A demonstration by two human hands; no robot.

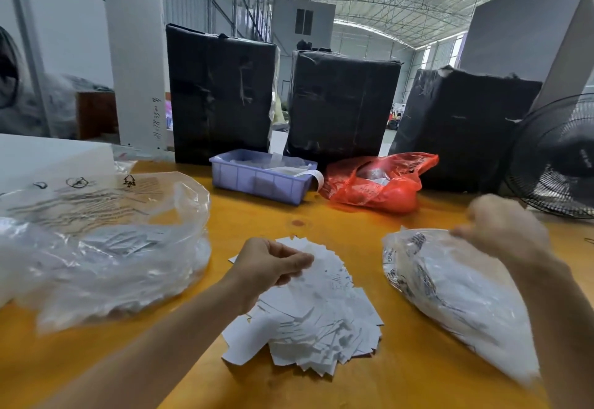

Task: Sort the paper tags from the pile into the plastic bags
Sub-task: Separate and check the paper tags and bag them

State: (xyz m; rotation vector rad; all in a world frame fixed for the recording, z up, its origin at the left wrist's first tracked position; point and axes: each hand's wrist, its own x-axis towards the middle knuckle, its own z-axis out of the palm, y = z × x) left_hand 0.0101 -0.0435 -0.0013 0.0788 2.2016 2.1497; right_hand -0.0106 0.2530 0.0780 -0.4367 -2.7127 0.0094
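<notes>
On an orange counter point(321, 212), a clear plastic bag point(106, 248) of tags lies far left. Beside it, the left hand point(273, 264) pinches a tag over the central tag pile point(315, 322). Rightward, the right hand point(504, 228) pinches a second tag-filled bag point(456, 296) by its edge.

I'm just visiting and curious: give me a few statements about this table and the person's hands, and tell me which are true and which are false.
1. The pile of paper tags lies between two clear plastic bags. True.
2. The left hand is over the tag pile. True.
3. The right hand rests in the lavender tray. False: it is at the top of the right clear bag.
4. The red bag sits left of the tray. False: it sits to its right.
5. Three black-wrapped packages stand behind the tray. True.
</notes>
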